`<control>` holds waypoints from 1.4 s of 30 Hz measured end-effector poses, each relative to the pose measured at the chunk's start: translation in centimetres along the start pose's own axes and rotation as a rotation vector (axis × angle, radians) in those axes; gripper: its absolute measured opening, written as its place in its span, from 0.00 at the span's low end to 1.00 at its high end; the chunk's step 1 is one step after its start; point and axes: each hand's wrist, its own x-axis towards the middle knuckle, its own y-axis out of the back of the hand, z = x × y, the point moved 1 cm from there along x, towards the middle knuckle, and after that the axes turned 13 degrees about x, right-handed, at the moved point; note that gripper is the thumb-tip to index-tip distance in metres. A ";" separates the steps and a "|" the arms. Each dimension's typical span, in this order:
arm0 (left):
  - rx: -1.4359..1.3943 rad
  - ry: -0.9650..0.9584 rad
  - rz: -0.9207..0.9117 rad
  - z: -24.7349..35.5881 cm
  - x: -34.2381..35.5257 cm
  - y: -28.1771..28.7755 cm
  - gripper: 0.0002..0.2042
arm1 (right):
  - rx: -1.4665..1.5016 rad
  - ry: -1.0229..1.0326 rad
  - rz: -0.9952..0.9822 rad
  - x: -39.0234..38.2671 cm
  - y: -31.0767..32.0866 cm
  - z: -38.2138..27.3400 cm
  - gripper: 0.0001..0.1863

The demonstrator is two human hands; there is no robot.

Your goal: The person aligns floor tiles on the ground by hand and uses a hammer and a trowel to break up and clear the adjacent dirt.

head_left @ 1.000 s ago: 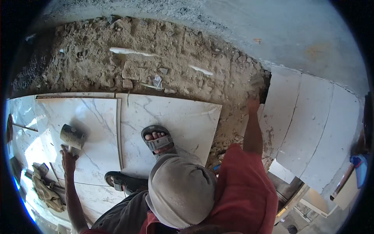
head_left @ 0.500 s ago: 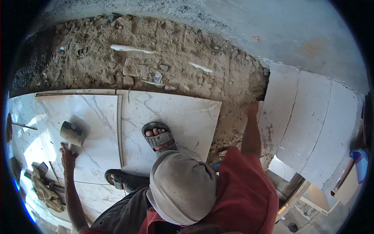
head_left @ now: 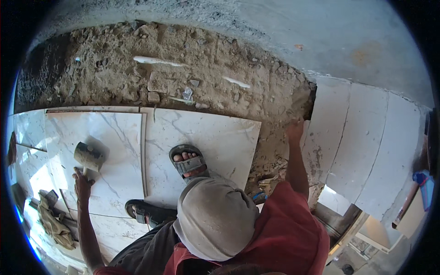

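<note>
My left hand [head_left: 83, 184] is closed round the pale handle of a mallet [head_left: 89, 157]. The mallet's thick, dark and light head rests on or just over a white marble-patterned tile [head_left: 117, 169]. At the right, my right hand [head_left: 294, 130] reaches to the bed of loose sand [head_left: 270, 103], beside the edge of the white slabs [head_left: 339, 123]. Its fingers look slightly apart, with nothing visible in them. What lies under the palm is hidden.
My sandalled feet [head_left: 189, 162] stand on the tiles. A grey cap [head_left: 215, 220] covers the lower middle. Beyond the sand rises a grey wall [head_left: 321, 36]. A crumpled cloth [head_left: 54, 222] lies at left; rubble [head_left: 266, 178] borders the tile's right edge.
My right hand has drawn back slightly toward me and to the left over the sand, its fingers now more spread. My left hand keeps its hold on the mallet.
</note>
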 end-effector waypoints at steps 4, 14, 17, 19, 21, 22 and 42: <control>-0.081 0.004 -0.086 1.7 0.5 1.0 0.50 | 0.002 0.115 0.046 2.5 -1.8 -2.9 0.24; -0.091 -0.020 -0.047 3.7 0.4 0.9 0.50 | 0.196 -0.012 -0.090 9.5 -0.8 8.9 0.17; -0.072 0.010 -0.045 1.2 -0.3 0.8 0.50 | 0.720 -0.172 0.080 8.3 -4.4 5.3 0.14; -0.044 0.046 -0.084 -0.2 -1.6 1.6 0.50 | 0.445 -0.328 0.042 7.7 -6.9 1.5 0.14; -0.057 0.061 -0.103 0.4 -0.6 1.7 0.50 | 0.298 -0.294 0.045 7.6 -5.8 0.8 0.14; -0.061 0.037 -0.085 1.3 0.4 1.5 0.50 | 0.272 -0.251 0.059 7.5 -4.5 1.4 0.14; 0.003 0.024 -0.094 -2.3 -1.5 1.1 0.48 | -0.126 -0.106 -0.055 -5.7 -0.8 -1.7 0.28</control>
